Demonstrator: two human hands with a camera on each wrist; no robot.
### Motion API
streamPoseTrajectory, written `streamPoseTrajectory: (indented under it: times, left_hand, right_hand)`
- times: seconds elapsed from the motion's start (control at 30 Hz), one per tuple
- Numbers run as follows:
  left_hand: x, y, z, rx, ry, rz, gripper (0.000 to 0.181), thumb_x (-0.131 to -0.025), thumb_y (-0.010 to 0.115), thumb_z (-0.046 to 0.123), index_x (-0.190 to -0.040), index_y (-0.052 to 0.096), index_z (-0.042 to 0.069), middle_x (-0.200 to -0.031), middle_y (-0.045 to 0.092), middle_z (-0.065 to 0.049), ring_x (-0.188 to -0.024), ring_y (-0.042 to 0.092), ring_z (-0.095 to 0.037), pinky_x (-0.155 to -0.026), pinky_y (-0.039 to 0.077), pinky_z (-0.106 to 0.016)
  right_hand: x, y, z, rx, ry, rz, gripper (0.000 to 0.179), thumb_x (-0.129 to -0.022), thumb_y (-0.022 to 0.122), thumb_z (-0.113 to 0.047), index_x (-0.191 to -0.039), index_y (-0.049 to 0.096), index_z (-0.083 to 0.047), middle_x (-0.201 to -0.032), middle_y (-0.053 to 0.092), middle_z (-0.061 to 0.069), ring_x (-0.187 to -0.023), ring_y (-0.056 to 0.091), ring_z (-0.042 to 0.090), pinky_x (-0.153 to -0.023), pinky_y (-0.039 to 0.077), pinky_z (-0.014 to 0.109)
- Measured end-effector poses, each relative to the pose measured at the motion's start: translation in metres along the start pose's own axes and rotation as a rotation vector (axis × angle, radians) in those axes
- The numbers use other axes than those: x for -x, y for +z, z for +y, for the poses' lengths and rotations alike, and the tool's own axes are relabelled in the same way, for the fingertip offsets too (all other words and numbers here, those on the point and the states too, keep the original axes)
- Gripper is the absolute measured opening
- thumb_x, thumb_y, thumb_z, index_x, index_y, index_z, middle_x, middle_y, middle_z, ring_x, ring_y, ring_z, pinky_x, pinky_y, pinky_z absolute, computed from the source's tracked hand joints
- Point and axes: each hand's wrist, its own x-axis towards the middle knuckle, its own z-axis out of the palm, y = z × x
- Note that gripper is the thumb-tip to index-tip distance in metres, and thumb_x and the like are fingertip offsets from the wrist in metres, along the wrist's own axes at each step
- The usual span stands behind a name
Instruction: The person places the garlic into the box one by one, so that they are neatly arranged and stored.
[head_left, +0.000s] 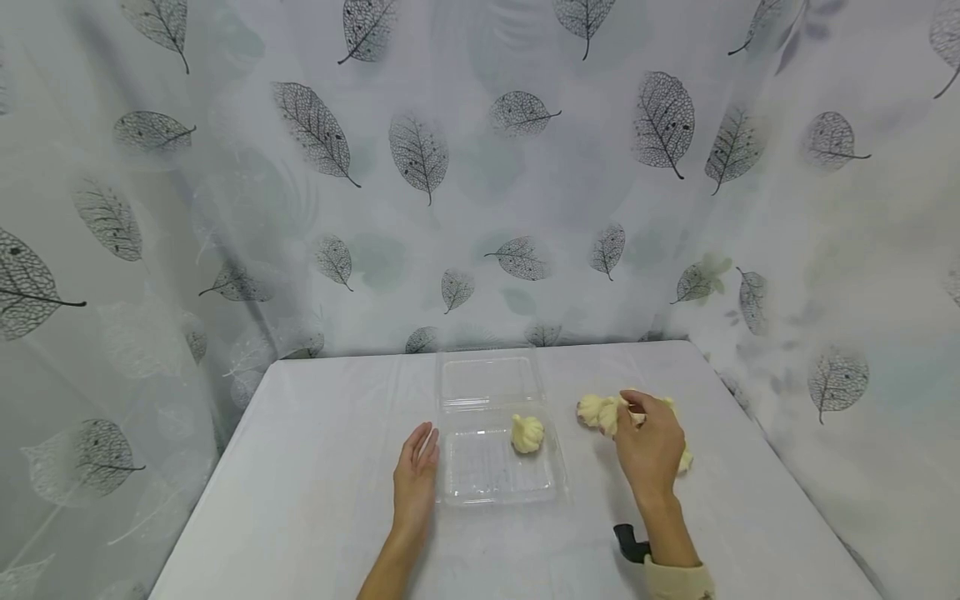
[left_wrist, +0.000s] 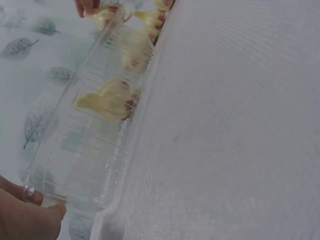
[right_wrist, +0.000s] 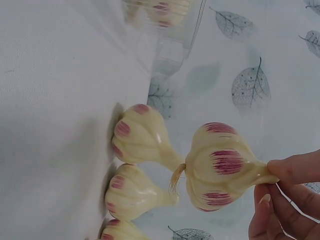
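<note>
Right hand: pinching one glossy cream, purple-streaked garlic bulb by its tapered neck, right. Fine-textured white table. Rectangular clear ribbed plastic box, hinged lid open at far side; left hand, fingers extended, touching its left side. Matching bulb, inside box, right. Further bulbs, table, right. Straw-coloured root tuft, held bulb.
</note>
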Motion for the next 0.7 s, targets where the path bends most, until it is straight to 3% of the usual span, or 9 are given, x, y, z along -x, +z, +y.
streamPoseTrajectory:
  times: [0.33,0.7]
  left_hand:
    - [0.000,0.001,-0.001,-0.002,0.001,0.002,0.051,-0.111,0.045,0.004,-0.160,0.034,0.007,-0.167,0.035,-0.009,-0.154,0.036,-0.025,-0.120,0.034,-0.023]
    - [0.000,0.001,-0.001,0.001,0.002,0.000,0.051,-0.110,0.044,0.002,-0.160,0.032,0.006,-0.167,0.034,-0.010,-0.154,0.035,-0.026,-0.120,0.034,-0.024]
  right_hand:
    - [0.004,0.003,-0.003,-0.029,-0.031,0.015,0.021,-0.087,0.078,0.005,-0.106,0.079,-0.003,-0.095,0.076,0.013,-0.075,0.070,0.029,-0.063,0.039,0.007]
    - [0.007,0.004,-0.012,-0.038,-0.075,0.025,0.020,-0.086,0.079,0.005,-0.106,0.079,-0.002,-0.095,0.076,0.014,-0.084,0.069,0.028,-0.065,0.039,0.007]
